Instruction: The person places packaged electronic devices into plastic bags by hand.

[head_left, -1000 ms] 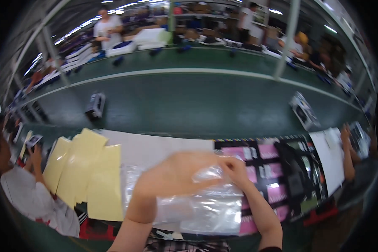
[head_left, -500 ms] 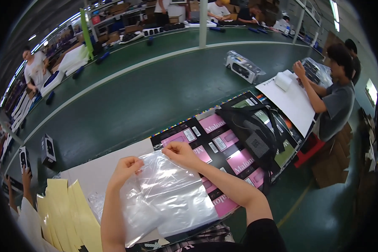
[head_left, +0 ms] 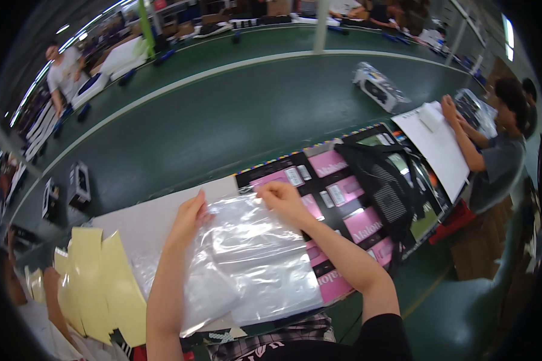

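Observation:
A clear plastic bag (head_left: 250,231) lies in front of me, glossy and creased, on a stack of similar bags. My right hand (head_left: 283,203) pinches its far edge near the upper right corner. My left hand (head_left: 190,218) is closed at the bag's upper left edge, thumb and fingers together on the film. Its fingertips are partly lost against the shiny plastic. Beneath the bags runs a grey-white board (head_left: 162,204). A black and pink printed sheet (head_left: 337,225) lies right of them.
Yellow paper strips (head_left: 96,283) lie at left, beside a co-worker's arm (head_left: 57,301). Boxes (head_left: 79,183) stand on the green belt (head_left: 223,120), with a film-wrapped box (head_left: 379,87) farther right. A black mesh bag (head_left: 385,186) covers part of the sheet. Another person (head_left: 500,144) works at right.
My view has shifted, so the scene sits farther right. The left co-worker's hand has let go of a box, which stands on the belt. Both my hands stay at the bag's far edge.

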`<state>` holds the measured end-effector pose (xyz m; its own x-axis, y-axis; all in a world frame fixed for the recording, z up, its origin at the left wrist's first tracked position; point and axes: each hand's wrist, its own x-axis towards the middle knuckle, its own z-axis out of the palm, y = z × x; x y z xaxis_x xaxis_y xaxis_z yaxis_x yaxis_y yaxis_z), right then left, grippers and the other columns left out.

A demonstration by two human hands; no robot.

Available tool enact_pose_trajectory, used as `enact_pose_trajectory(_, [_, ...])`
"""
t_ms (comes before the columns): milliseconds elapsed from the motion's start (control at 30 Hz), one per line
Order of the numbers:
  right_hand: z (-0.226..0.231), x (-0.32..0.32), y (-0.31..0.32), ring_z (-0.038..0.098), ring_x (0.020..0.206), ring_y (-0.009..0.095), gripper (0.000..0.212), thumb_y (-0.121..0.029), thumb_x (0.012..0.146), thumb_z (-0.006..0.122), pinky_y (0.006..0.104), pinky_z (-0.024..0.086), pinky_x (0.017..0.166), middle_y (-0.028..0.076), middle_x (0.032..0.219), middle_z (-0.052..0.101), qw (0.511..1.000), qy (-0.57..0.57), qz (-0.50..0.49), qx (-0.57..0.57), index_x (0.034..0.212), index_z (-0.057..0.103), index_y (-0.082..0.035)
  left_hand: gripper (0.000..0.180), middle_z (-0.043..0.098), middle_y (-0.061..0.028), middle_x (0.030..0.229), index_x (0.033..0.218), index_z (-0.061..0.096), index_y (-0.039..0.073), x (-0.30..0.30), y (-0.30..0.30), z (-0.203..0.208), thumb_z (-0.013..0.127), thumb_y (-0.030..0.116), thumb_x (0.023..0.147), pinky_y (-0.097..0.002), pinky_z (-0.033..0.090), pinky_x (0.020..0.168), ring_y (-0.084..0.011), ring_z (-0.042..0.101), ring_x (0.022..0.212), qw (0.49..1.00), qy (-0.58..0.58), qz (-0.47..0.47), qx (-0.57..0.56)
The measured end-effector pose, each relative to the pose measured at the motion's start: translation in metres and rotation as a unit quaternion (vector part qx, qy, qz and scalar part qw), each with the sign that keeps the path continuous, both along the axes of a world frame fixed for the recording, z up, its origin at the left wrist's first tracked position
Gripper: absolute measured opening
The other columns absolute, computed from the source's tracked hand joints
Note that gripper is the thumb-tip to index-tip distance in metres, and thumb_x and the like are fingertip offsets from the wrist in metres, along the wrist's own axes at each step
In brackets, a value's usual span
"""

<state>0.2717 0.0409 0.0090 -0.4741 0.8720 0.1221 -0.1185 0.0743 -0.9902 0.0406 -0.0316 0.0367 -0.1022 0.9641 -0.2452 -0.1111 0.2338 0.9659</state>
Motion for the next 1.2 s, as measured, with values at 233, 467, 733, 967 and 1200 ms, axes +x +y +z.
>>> enact_pose_trajectory(233, [0.001,-0.001,0.003,0.046,0.057,0.002,0.016,-0.015,0.086,0.055,0.0177,0.037,0.050,-0.002,0.069,0.057,0.998,0.046,0.015,-0.045,0.080,0.061,-0.001,0.040,0.035,0.0058,0.055,0.062,0.044,0.012,-0.001,0.001,0.002,0.048,0.042,0.088,-0.0277,0.044,0.067,-0.0060,0.036,0.051,0.999,-0.035,0.004,0.005])
enact_pose_trajectory(467, [-0.002,-0.004,0.000,0.047,0.057,0.003,0.017,-0.015,0.085,0.055,0.0184,0.036,0.049,-0.002,0.065,0.055,0.997,-0.073,-0.004,0.022,0.079,0.060,0.000,0.039,0.042,0.0044,0.059,0.070,0.053,0.009,-0.001,-0.004,-0.008,0.056,0.046,0.083,-0.0230,0.040,0.060,-0.0057,0.040,0.055,0.998,0.005,0.052,-0.023])
enact_pose_trajectory(733, [-0.004,-0.007,-0.009,0.046,0.052,0.004,0.015,-0.011,0.084,0.056,0.0184,0.035,0.047,-0.002,0.061,0.053,0.993,-0.101,0.004,0.053,0.076,0.061,0.000,0.044,0.042,0.0051,0.059,0.073,0.054,0.007,-0.007,-0.010,-0.010,0.054,0.050,0.083,-0.0190,0.033,0.049,-0.0038,0.042,0.054,0.999,0.001,0.023,-0.034])
enact_pose_trajectory(967, [-0.010,-0.003,-0.007,0.046,0.050,0.004,0.014,-0.010,0.085,0.055,0.0174,0.034,0.046,-0.002,0.060,0.052,0.997,-0.063,0.002,0.040,0.074,0.059,-0.001,0.041,0.042,0.0042,0.055,0.075,0.055,0.006,-0.006,-0.006,-0.021,0.052,0.045,0.085,-0.0197,0.034,0.049,-0.0046,0.039,0.050,0.999,-0.050,-0.015,0.013])
enact_pose_trajectory(1200, [-0.006,-0.008,-0.014,0.044,0.050,0.002,0.012,-0.008,0.083,0.057,0.0166,0.033,0.046,-0.002,0.061,0.052,0.996,-0.065,-0.014,0.058,0.074,0.058,-0.001,0.042,0.041,0.0039,0.052,0.074,0.056,0.005,-0.007,-0.008,-0.011,0.052,0.045,0.086,-0.0203,0.032,0.048,-0.0047,0.037,0.048,0.999,-0.044,0.008,0.024])
